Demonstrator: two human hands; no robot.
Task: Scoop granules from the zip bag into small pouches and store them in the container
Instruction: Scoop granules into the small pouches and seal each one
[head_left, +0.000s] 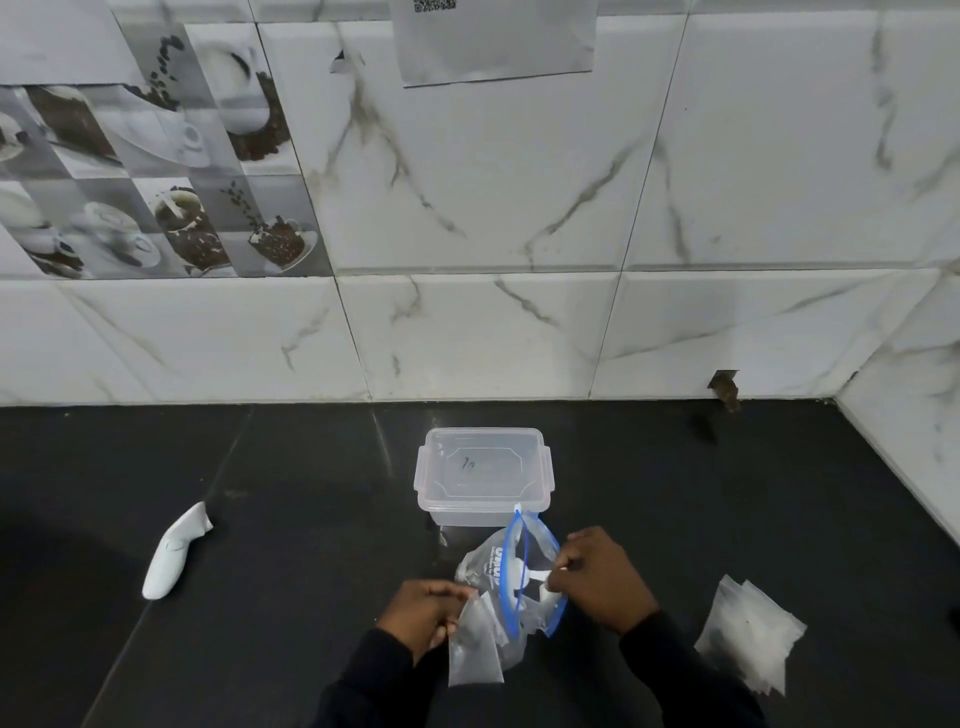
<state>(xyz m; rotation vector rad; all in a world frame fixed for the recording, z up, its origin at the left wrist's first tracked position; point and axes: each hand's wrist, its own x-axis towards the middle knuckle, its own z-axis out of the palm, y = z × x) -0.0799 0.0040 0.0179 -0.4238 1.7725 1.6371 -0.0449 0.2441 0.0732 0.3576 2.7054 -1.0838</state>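
A clear zip bag (498, 564) with a blue zipper rim stands open on the black counter in front of me. My right hand (602, 579) pinches the handle of a white spoon (524, 574) whose bowl is inside the bag's mouth. My left hand (423, 616) grips a small clear pouch (474, 649) by its top edge, hanging just left of the bag. Behind the bag sits a clear plastic container (483, 475) with its lid on.
A pile of several empty clear pouches (748, 636) lies to the right on the counter. A white handheld controller (174, 553) lies to the left. The marble-tiled wall (467, 332) rises behind the container and another closes the right side.
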